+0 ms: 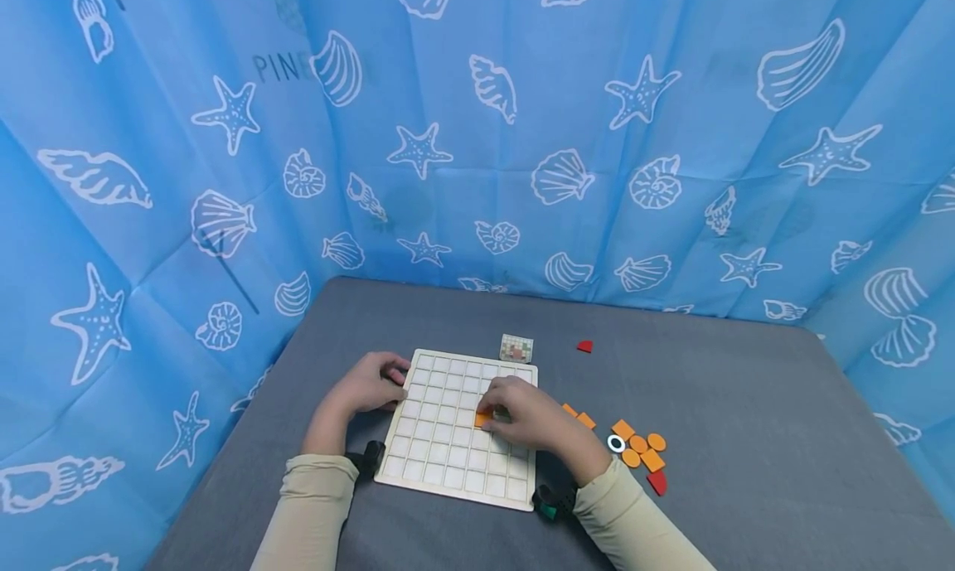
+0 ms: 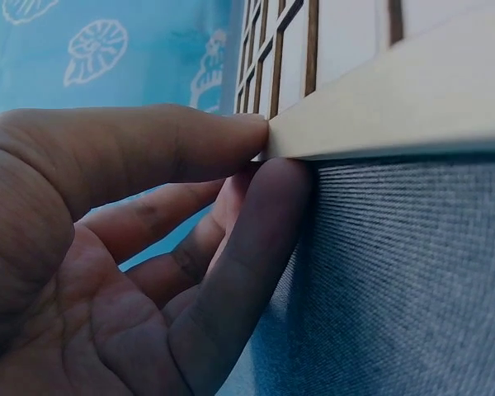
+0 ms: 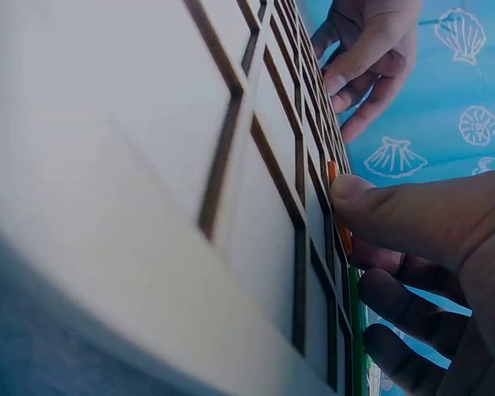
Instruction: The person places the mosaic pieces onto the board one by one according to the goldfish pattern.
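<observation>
A white board with a raised square grid lies on the grey cloth. At its left edge, my left hand pinches the rim between thumb and index finger; the left wrist view shows the thumb at the rim's corner and the index fingertip just below. Over the board's right half, my right hand holds an orange square tile by its edges, at a grid cell. In the right wrist view the thumb presses this orange tile. A green piece sits beside it, under the fingers.
Several orange squares and rounds, a white ring with a dark centre and a red piece lie right of the board. Behind it are a small pattern card and another red piece. A blue shell-print curtain hangs behind.
</observation>
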A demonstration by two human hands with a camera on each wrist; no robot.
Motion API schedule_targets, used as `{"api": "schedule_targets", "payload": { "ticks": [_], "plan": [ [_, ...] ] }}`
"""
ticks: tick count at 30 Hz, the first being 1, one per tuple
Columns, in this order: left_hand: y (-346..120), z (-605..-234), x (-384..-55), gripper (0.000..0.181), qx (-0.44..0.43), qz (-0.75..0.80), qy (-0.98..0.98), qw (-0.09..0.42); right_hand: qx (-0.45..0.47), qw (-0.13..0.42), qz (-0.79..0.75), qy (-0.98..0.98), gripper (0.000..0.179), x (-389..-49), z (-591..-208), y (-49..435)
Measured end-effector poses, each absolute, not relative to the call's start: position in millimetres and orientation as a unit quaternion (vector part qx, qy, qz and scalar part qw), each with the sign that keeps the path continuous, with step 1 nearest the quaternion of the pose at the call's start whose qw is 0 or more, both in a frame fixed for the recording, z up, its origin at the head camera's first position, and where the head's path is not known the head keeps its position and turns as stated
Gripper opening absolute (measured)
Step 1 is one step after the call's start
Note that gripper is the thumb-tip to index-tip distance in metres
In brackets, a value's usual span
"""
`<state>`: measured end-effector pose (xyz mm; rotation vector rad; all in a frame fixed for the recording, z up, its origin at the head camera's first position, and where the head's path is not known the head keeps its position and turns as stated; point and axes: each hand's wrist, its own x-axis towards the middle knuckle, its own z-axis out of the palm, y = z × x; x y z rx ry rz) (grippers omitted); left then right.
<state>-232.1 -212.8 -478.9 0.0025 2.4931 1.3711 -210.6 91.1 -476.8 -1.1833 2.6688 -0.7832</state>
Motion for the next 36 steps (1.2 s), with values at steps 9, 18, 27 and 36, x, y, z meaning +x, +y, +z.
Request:
{"api": "schedule_targets", "payload": {
  "ticks": [9,18,27,36],
  "plan": [
    [-211,-478,-233,0.047,0.005,0.473,0.872,0.130,-0.398,0.036,-0.257,0.880,0.013,-216,-479,93],
    [-209,-480,-235,0.045,0.001,0.466,0.877,0.114,-0.399,0.028,-0.257,0.880,0.014,-222,-477,94],
    [-208,-480,-236,0.046,-0.004,0.466,0.877,0.112,-0.388,0.048,-0.265,0.882,0.015,-229,-473,95],
    [-209,-483,-235,0.047,-0.009,0.465,0.877,0.116,-0.342,0.073,-0.342,0.872,0.020,-229,-453,133]
  ]
}}
